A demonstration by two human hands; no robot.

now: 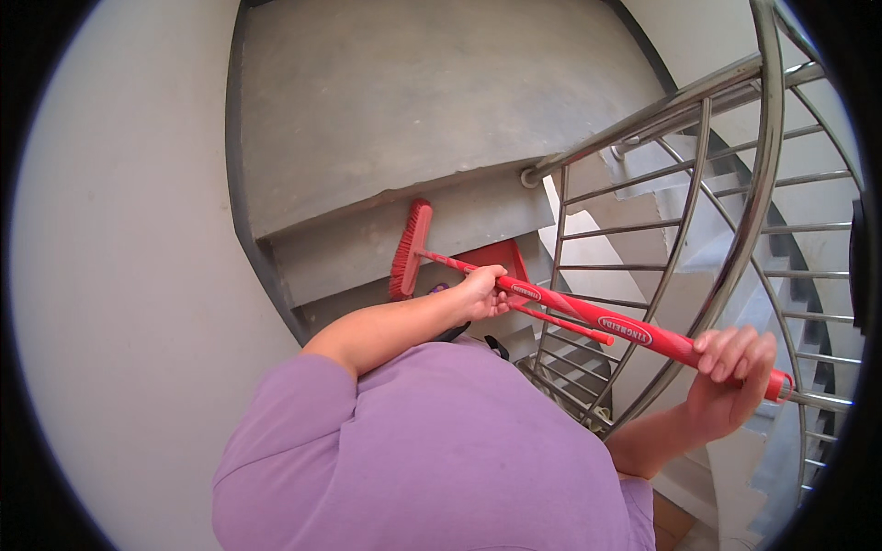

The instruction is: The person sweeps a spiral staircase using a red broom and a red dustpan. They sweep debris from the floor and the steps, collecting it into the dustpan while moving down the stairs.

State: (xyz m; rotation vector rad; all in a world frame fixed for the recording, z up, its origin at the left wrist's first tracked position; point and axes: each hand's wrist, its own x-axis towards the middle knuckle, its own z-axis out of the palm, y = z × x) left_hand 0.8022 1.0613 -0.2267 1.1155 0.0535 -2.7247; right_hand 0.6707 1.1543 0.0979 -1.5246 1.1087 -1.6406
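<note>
A red broom (592,313) slants across the view, its bristled head (411,249) at the left over a concrete stair step. My right hand (736,365) is closed round the upper end of its handle, at the right by the railing. Lower on the handle, my left hand (484,293) grips it nearer the head. Beneath the broom lies a red dustpan (506,258), partly hidden by the handle and my left hand. The dustpan's thin red handle (565,322) runs out below the broom's, close to my left hand; whether that hand also touches it, I cannot tell.
Curved stainless steel railings (747,206) stand on the right, with more stairs (710,206) beyond them. A pale wall (131,227) borders the left side. At the top is a concrete landing (427,96), with a worn front edge above the lower steps (331,258).
</note>
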